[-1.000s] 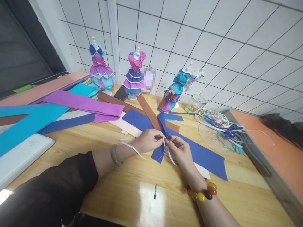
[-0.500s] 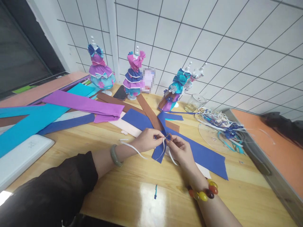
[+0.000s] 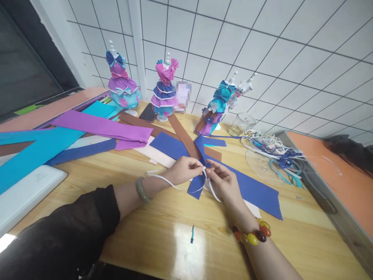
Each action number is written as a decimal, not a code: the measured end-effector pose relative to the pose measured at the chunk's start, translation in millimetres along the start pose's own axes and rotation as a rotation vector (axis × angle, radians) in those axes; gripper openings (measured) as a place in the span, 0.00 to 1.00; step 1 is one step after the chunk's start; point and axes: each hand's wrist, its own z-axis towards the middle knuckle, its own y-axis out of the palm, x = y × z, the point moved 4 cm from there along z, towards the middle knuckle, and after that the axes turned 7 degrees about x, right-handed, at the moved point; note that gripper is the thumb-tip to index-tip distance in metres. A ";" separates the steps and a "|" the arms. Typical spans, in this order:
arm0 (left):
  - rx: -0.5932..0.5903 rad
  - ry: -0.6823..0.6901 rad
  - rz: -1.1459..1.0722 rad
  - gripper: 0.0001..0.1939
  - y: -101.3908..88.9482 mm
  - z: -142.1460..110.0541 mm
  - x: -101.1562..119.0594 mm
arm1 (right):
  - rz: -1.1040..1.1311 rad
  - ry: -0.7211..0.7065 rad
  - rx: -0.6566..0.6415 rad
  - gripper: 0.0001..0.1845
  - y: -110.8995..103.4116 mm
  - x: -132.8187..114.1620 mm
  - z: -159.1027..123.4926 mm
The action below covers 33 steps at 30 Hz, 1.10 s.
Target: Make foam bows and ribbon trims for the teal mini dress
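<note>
My left hand is closed in a pinch on a narrow white strip, whose loose ends hang in curves below and to the left. Close against it, my right hand pinches a small gathered dark blue piece between thumb and fingers. The white strip meets this piece at my fingertips, where the exact wrap is too small to make out. Beneath both hands lies a long flat blue strip, with a narrower blue strip crossing it.
Dressed miniature mannequins stand along the tiled wall. Purple, turquoise and brown strips overlap at left beside a white device. On the right are a glass jar, a heap of thin offcuts and a raised wooden edge.
The white strip's loose ends have shifted and hang differently below my fingers. Both hands keep their pinch in nearly the same place. The camera view has moved slightly.
</note>
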 end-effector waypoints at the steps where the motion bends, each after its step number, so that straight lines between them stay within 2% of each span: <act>1: -0.025 -0.010 -0.024 0.12 0.8 0.3 -0.3 | -0.009 0.000 0.005 0.19 -0.4 -1.5 0.1; 5: -0.067 -0.007 -0.030 0.13 1.6 0.9 -0.8 | -0.018 0.014 -0.006 0.22 0.4 -8.0 0.1; 9: 0.074 0.125 0.185 0.09 -5.4 0.2 6.2 | -0.093 -0.061 0.002 0.25 1.6 -15.5 -1.7; 11: 0.141 0.220 0.327 0.08 -8.5 -1.1 11.9 | -0.202 -0.165 0.025 0.27 1.7 -22.2 -4.6; 13: 0.169 0.297 0.434 0.06 -9.8 -2.6 16.3 | -0.378 -0.348 0.041 0.26 2.9 -31.7 -9.5; 16: 0.149 0.362 0.536 0.06 -8.6 -4.4 18.7 | -0.638 -0.640 -0.002 0.18 8.8 -42.3 -18.6; 18: 0.120 0.386 0.581 0.06 -7.0 -5.2 18.5 | -0.734 -0.737 -0.071 0.14 12.7 -43.2 -22.2; 20: 0.101 0.393 0.592 0.07 -6.1 -5.2 17.3 | -0.775 -0.757 -0.124 0.13 14.2 -41.6 -22.6; 24: 0.124 0.355 0.497 0.07 -7.8 -1.6 12.2 | -0.745 -0.746 -0.136 0.11 11.0 -40.2 -18.8; 33: 0.184 0.095 0.161 0.09 -10.6 8.7 -7.7 | -0.640 -0.613 -0.210 0.10 7.4 -33.5 -13.7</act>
